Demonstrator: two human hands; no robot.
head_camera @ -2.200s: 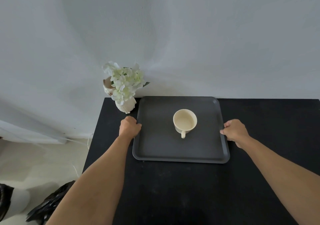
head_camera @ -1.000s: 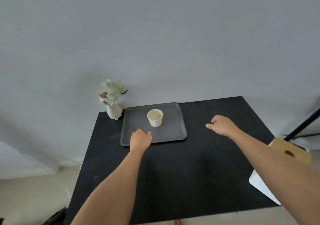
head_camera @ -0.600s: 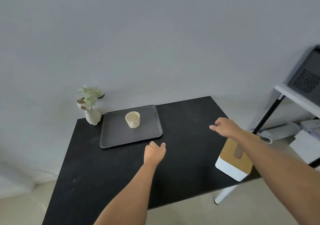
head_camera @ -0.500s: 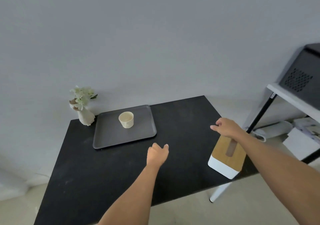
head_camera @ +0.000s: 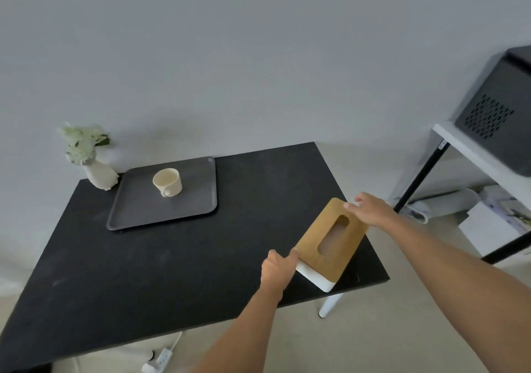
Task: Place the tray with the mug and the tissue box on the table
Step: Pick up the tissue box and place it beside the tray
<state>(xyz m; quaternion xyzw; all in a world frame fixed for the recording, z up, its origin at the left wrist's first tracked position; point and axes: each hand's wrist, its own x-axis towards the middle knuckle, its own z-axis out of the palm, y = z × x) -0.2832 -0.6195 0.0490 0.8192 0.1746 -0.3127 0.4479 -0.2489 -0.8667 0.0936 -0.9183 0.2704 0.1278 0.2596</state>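
Observation:
A dark grey tray [head_camera: 138,214] lies at the back left of the black table [head_camera: 143,272], with a cream mug [head_camera: 167,182] standing on it. A white tissue box with a wooden lid [head_camera: 330,237] sits over the table's right edge. My left hand [head_camera: 278,266] grips the box's near left corner. My right hand [head_camera: 370,208] rests on its far right corner, fingers over the lid. Both hands hold the box between them.
A white vase with pale flowers [head_camera: 92,160] stands at the table's back left corner beside the tray. A white shelf [head_camera: 474,154] with a dark perforated box [head_camera: 500,114] is at the right. A power strip [head_camera: 161,362] lies on the floor.
Both hands left the tray on the table and swung right. The tissue box came into view, and now both hands have closed on its two ends.

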